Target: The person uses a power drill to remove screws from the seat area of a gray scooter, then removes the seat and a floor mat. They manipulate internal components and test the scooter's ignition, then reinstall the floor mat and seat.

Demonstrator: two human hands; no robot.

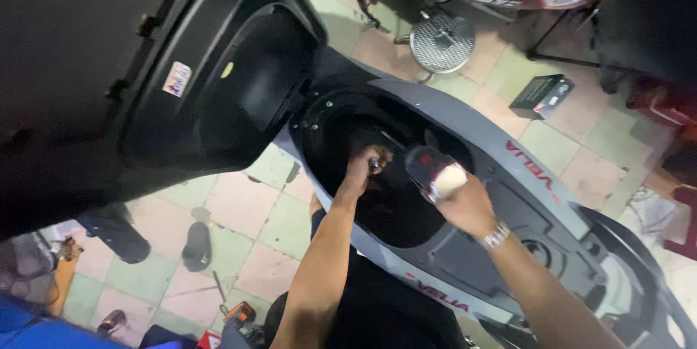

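L hand [361,169] on small metal part [375,166]; R hand [465,204] gripping torch [433,169]

Grey scooter body [465,113] with red lettering; black storage bucket [363,131]; black raised seat [109,51]. Floor [247,211] chequered pale green and pink. Silver wristwatch [496,235]. Red-and-white tool [435,171].

Both forearms are bare, no sleeves showing. A silver metal link wristwatch [496,235] circles the right wrist, toward four o'clock. Dark trousers [377,305] show at six o'clock.
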